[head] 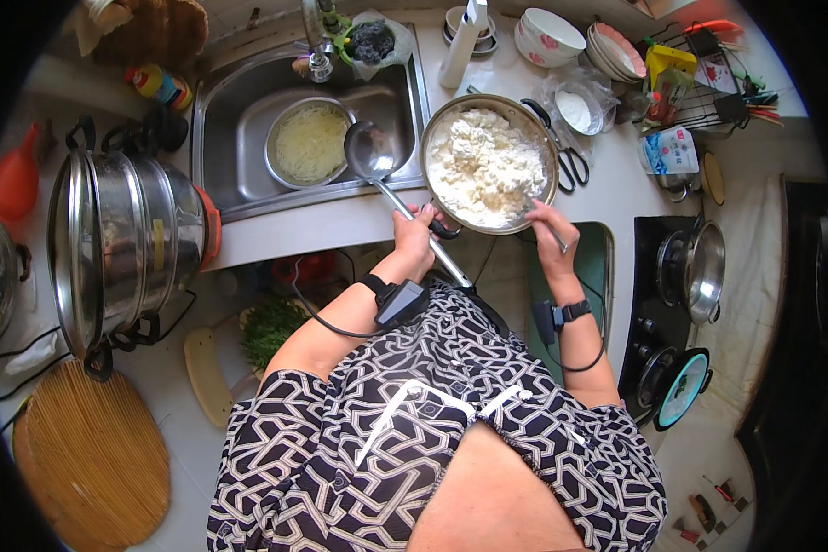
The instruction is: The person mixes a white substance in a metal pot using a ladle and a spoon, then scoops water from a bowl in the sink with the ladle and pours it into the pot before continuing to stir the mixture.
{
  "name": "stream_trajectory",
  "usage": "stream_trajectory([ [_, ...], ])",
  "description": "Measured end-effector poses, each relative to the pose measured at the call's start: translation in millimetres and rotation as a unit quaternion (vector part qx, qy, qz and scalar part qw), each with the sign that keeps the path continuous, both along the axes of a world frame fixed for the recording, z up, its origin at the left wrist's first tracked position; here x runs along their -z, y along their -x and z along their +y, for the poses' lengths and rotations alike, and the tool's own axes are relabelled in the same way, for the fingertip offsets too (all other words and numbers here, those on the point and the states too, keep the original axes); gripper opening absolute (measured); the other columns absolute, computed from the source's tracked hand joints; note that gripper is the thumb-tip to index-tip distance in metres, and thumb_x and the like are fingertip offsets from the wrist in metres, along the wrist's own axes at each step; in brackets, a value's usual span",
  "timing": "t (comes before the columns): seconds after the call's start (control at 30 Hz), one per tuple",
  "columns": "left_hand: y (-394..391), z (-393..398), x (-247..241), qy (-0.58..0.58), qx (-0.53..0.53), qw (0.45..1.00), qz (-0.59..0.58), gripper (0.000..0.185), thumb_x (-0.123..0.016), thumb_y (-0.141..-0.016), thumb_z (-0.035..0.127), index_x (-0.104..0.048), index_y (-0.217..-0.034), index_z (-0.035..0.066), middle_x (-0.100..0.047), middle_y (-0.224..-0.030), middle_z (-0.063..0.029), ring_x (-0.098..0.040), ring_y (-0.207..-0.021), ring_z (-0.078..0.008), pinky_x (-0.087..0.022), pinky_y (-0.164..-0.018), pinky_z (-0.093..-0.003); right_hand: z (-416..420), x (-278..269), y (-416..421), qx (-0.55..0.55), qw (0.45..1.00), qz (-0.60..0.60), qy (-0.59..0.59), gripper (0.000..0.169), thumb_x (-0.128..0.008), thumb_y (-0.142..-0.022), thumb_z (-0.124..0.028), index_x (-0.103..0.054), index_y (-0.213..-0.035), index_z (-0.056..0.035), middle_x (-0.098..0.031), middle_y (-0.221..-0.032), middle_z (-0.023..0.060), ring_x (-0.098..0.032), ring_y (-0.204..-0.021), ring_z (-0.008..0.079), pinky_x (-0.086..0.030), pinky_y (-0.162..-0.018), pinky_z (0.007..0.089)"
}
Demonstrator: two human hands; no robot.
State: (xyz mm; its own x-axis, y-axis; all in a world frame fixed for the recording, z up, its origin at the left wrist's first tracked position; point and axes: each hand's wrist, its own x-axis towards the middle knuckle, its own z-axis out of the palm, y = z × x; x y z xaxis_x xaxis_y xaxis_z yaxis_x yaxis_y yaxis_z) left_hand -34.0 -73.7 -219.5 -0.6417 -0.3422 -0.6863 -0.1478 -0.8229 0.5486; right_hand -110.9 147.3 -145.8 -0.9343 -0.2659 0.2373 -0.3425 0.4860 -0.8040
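My left hand [414, 238] is closed around the long handle of a metal ladle [370, 155]. The ladle's empty-looking bowl tilts over the sink's right edge. Right beside my left fingers is the black side handle [445, 230] of a round metal pan [425, 172]; whether they touch it is unclear. Lumpy white floury dough [490, 162] fills the pan. My right hand [555, 231] grips a thin metal utensil [562, 243] at the pan's near right rim. Its other end goes into the dough, so I cannot tell its kind.
A bowl of pale shreds in liquid [310, 143] sits in the steel sink [241, 200]. Black-handled scissors [573, 165] lie right of the pan, near a bag-wrapped bowl of white powder [579, 110]. A large steamer pot [124, 241] stands left; a gas stove [645, 290] is right.
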Motion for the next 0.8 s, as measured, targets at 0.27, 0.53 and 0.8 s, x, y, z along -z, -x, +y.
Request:
stream_trajectory([
  [0.27, 0.9, -5.4, -0.2, 0.014, 0.022, 1.000, -0.013, 0.030, -0.059, -0.093, 0.006, -0.034, -0.109, 0.011, -0.055, -0.094, -0.0090, -0.058, -0.082, -0.0192, -0.047, -0.063, -0.0342, -10.3, 13.1, -15.7, -0.127, 0.975, 0.117, -0.139, 0.018, -0.071, -0.074, -0.001, -0.069, -0.090, -0.0104, -0.070, -0.105, 0.0096, -0.066, -0.101, 0.0247, -0.044, -0.086, 0.0340],
  [0.53, -0.9, -35.5, -5.4, 0.053, 0.024, 0.998, -0.020, 0.029, -0.064, -0.092, 0.019, -0.040, -0.108, 0.015, -0.050, -0.097, -0.0016, -0.049, -0.086, -0.0149, -0.044, -0.075, -0.0354, -2.7, -12.9, -32.2, -0.192, 0.915, 0.097, -0.341, 0.065, -0.057, -0.075, 0.007, -0.053, -0.135, -0.0167, -0.050, -0.141, 0.0076, -0.048, -0.129, 0.0204, -0.032, -0.098, 0.0363],
  [0.8, 2.5, -53.7, -34.0, 0.134, 0.052, 0.990, -0.003, 0.030, -0.068, -0.090, 0.028, -0.049, -0.104, 0.010, -0.052, -0.087, 0.0005, -0.046, -0.080, -0.0113, -0.039, -0.070, -0.0283, -25.7, -77.4, -32.3, -0.073, 0.985, -0.002, -0.153, 0.034, -0.055, -0.086, 0.000, -0.066, -0.117, -0.0078, -0.065, -0.113, 0.0057, -0.060, -0.099, 0.0161, -0.044, -0.081, 0.0287],
])
